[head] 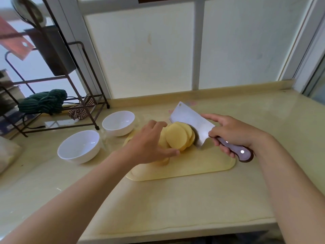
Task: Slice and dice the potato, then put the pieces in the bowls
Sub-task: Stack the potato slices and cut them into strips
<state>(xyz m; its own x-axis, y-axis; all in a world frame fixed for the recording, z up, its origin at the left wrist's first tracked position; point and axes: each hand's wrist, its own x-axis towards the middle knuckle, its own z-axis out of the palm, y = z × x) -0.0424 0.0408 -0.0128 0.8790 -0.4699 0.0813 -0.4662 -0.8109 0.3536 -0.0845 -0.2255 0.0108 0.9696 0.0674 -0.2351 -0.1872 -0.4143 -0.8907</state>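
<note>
Several round yellow potato slices (177,136) lean in a stack on the pale cutting board (193,166). My left hand (149,143) reaches over their left side, thumb touching the front slice, and hides more potato beneath it. My right hand (232,132) grips the purple handle of a cleaver (190,120), index finger stretched along the blade's spine. The blade stands against the right side of the slices. Two empty white bowls stand left of the board, one near (79,147) and one farther back (118,123).
A dark metal rack (70,95) stands at the back left of the counter, holding a green cloth (44,101) and a patterned cloth. A white-panelled wall runs behind. The counter's front edge (175,233) lies close to me.
</note>
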